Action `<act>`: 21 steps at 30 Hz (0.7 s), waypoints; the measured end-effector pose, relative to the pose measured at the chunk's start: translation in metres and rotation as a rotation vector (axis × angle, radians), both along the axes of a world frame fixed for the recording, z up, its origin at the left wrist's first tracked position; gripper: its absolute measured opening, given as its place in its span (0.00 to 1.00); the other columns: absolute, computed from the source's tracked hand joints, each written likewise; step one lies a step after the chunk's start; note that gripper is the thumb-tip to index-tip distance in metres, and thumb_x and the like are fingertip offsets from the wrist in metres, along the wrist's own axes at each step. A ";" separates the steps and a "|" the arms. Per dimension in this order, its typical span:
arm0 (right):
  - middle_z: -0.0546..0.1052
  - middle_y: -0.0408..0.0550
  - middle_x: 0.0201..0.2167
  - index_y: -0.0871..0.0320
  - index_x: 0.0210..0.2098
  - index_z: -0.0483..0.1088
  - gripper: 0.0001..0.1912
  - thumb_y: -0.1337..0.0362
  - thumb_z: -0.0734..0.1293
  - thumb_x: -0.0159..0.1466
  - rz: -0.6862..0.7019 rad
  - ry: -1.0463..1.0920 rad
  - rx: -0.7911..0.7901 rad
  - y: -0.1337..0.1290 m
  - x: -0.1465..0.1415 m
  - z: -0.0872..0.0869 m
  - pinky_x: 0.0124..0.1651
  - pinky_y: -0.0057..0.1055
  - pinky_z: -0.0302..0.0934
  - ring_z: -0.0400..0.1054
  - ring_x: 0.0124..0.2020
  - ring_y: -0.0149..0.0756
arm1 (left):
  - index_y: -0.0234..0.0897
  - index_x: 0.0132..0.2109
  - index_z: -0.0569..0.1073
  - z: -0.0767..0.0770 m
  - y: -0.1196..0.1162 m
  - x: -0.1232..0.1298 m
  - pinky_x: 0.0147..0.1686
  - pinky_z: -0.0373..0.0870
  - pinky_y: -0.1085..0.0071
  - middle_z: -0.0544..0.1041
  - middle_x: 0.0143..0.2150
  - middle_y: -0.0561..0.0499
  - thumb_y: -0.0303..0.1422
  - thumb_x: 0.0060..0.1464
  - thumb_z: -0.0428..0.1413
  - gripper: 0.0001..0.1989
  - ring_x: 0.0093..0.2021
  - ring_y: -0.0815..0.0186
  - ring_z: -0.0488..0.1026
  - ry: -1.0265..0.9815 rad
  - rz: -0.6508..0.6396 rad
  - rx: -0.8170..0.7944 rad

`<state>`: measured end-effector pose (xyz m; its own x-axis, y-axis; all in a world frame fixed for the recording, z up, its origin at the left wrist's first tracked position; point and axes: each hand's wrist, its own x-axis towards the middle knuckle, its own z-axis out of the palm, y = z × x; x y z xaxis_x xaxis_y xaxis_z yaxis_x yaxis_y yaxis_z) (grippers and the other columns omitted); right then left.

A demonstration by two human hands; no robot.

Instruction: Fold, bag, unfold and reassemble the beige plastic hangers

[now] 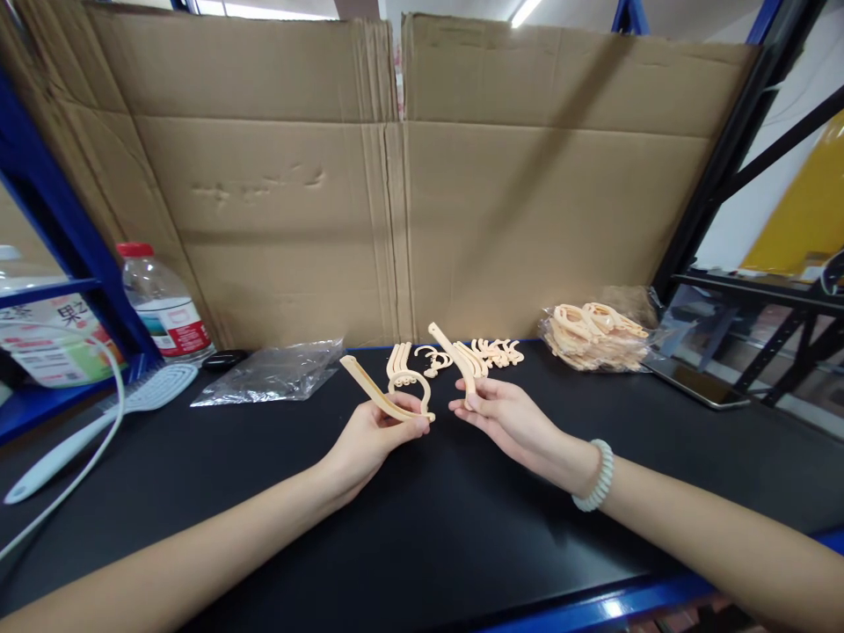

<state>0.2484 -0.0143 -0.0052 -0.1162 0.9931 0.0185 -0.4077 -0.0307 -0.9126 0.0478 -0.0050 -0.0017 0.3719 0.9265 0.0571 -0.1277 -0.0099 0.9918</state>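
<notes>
Between the fingers of my left hand (375,440) is a cream plastic hanger arm (373,387) with a curved hook (423,385) at its lower end. My right hand (507,418) pinches a second hanger arm (449,352) by its lower end, tilted up to the left. The two pieces are apart, held above the black table. Just behind them lie several loose hanger arms (399,362), some loose hooks (432,359) and a row of small curved cream parts (501,352).
On the right sit bagged cream hangers (593,338) beside a flat tablet-like device (699,387). At left are a clear plastic bag (270,371), a hairbrush (151,391), a bottle (168,308) and a white cable (119,413). Cardboard (283,193) walls the back of the table (422,545).
</notes>
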 end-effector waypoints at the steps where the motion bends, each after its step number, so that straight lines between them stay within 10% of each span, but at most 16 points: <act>1: 0.73 0.46 0.34 0.60 0.33 0.72 0.10 0.69 0.73 0.51 0.016 -0.016 -0.007 -0.001 -0.001 0.000 0.53 0.38 0.64 0.72 0.39 0.35 | 0.34 0.32 0.75 0.000 0.000 0.000 0.41 0.66 0.73 0.76 0.30 0.54 0.30 0.42 0.67 0.10 0.33 0.70 0.72 0.002 -0.007 0.005; 21: 0.77 0.44 0.33 0.59 0.33 0.72 0.04 0.67 0.70 0.57 0.246 -0.495 0.427 -0.005 -0.005 0.004 0.46 0.34 0.66 0.73 0.38 0.34 | 0.34 0.30 0.75 0.003 0.002 -0.005 0.37 0.65 0.71 0.77 0.28 0.53 0.31 0.42 0.66 0.08 0.32 0.68 0.71 0.136 -0.240 0.110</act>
<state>0.2434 -0.0193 -0.0016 -0.4323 0.8544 0.2884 0.0319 0.3341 -0.9420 0.0432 -0.0030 0.0009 0.5904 0.8024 0.0868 -0.0054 -0.1036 0.9946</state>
